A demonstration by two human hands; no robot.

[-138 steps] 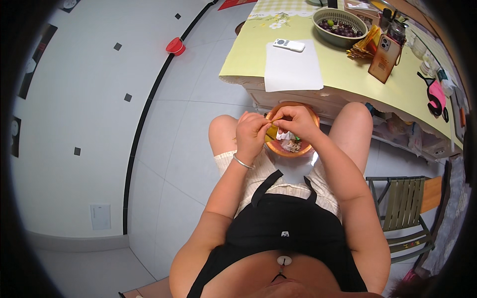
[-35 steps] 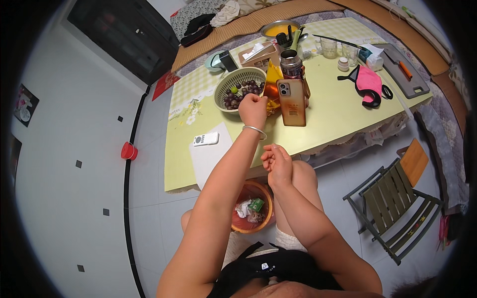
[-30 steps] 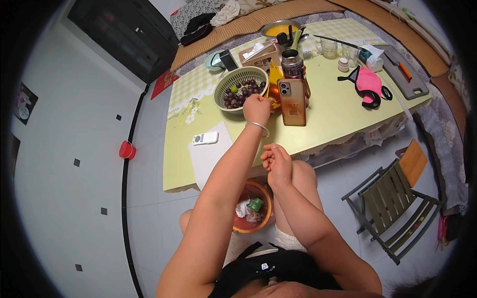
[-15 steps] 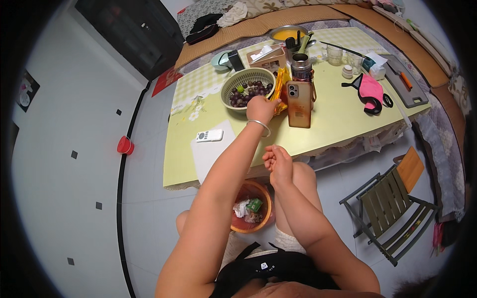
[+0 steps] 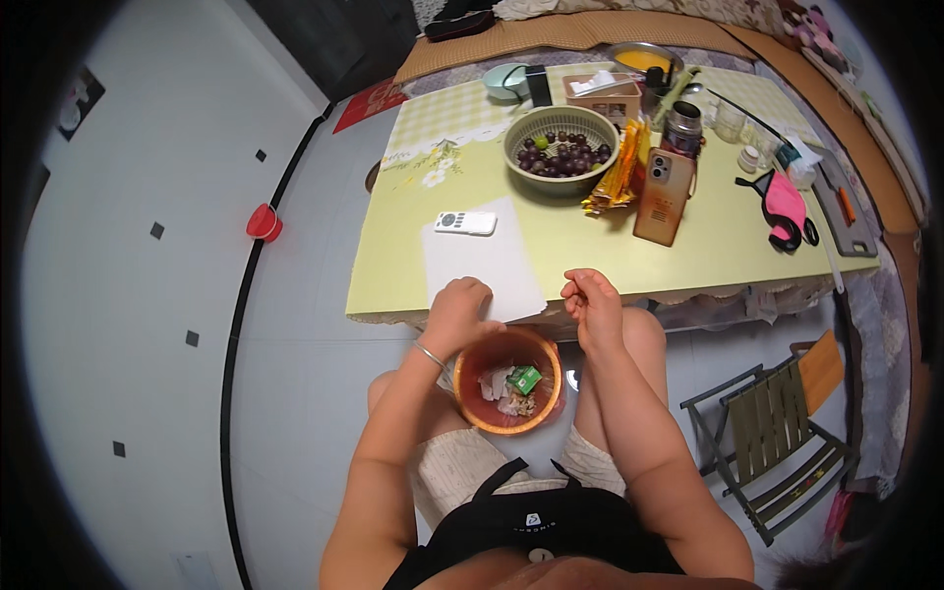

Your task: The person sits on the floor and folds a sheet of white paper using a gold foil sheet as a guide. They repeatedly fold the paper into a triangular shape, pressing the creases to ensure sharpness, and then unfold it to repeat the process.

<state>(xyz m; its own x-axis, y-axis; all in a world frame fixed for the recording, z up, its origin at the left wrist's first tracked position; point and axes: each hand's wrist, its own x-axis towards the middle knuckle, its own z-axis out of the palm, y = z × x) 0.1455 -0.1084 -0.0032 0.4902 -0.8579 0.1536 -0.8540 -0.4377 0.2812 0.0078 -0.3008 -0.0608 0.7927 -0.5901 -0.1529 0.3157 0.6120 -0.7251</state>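
Note:
My left hand [image 5: 458, 313] is at the table's near edge, beside the white paper [image 5: 482, 261] and above the rim of the orange bin [image 5: 467, 403]. Its thumb stands apart from its fingers, and no object shows in it. Curled and closed, my right hand [image 5: 594, 305] hovers just in front of the table edge; whatever its fingers hold, if anything, is hidden. Dark grapes [image 5: 570, 157] fill part of a pale green colander [image 5: 521, 162]. Against it lie yellow packets [image 5: 619, 182], beside an upright phone [image 5: 665, 197]. A white remote control [image 5: 466, 223] rests on the paper.
Behind the phone stands a flask [image 5: 681, 126]. A pink and black item [image 5: 787, 206] lies to the right, by a grey cutting board [image 5: 854, 211]. On the floor are a folding chair [image 5: 777, 423] at right and a red bucket [image 5: 265, 223] at left.
My left hand has left the yellow packets and come back toward me, to the paper's near edge above the bin. My right hand stays closed in front of the table. The view has shifted.

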